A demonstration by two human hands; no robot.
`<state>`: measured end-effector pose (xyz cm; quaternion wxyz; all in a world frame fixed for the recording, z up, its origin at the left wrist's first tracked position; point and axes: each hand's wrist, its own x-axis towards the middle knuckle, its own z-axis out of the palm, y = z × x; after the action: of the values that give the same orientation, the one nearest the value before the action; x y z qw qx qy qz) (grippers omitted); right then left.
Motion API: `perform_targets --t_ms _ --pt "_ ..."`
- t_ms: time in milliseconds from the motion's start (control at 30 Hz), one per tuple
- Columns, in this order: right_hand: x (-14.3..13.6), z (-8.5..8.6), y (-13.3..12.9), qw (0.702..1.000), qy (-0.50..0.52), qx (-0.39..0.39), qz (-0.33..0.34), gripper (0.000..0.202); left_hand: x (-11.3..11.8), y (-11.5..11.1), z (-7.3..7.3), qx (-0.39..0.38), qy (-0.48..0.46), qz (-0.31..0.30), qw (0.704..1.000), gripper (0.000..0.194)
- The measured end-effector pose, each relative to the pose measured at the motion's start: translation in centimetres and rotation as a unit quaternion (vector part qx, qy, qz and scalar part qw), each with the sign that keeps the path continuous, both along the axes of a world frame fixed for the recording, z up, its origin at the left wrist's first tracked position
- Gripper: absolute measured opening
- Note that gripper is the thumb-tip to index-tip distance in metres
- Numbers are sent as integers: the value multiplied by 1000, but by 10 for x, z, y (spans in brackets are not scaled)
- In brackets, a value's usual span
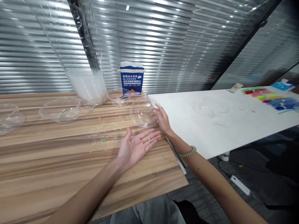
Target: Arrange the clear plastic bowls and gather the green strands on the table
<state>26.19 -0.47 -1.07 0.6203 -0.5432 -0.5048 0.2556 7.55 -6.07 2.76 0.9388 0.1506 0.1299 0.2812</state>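
My left hand point(135, 147) lies palm up with its fingers stretched out, low over the wooden table. A tiny pale scrap point(149, 139) sits on its fingers. With thumb and fingers, my right hand point(163, 119) grips the right edge of a clear round plastic bowl point(142, 112), which is tilted so that its round inside faces me. To the left of the bowl, small green and pale shreds point(104, 138) are scattered on the wood. Behind it stands a smaller clear bowl point(119, 98).
A tall stack of clear bowls point(87, 85) stands at the back, near a blue printed paper bag point(132, 79). Further left are two clear bowls point(61, 109). A white table point(184, 124) adjoins on the right, bearing clear plastic pieces and colourful sheets point(272, 98).
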Motion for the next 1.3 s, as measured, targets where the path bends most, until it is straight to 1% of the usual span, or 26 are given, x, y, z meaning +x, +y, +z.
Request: perform_targets --t_ms 167,433,667,833,1000,1200,1300 --pt "0 -1 1 1000 2 0 4 46 0 0 0 13 6 -5 1000 90" --pt "-1 1 -1 1000 -1 1 7 44 -2 0 1 24 12 -10 1000 89" --pt "0 -2 0 1000 -3 3 10 45 -2 1 -1 18 -24 -18 999 86" --pt "2 -5 2 1000 -8 1 10 45 -2 1 -1 26 -27 -14 999 85" --pt "1 -5 2 1000 -5 -7 12 45 -1 1 0 31 -25 -11 999 85" --pt "2 -5 1 1000 -13 2 10 43 -1 1 0 32 -18 -5 999 84" --pt "3 -5 2 1000 -8 2 12 43 -1 0 0 33 -12 -1 999 80"
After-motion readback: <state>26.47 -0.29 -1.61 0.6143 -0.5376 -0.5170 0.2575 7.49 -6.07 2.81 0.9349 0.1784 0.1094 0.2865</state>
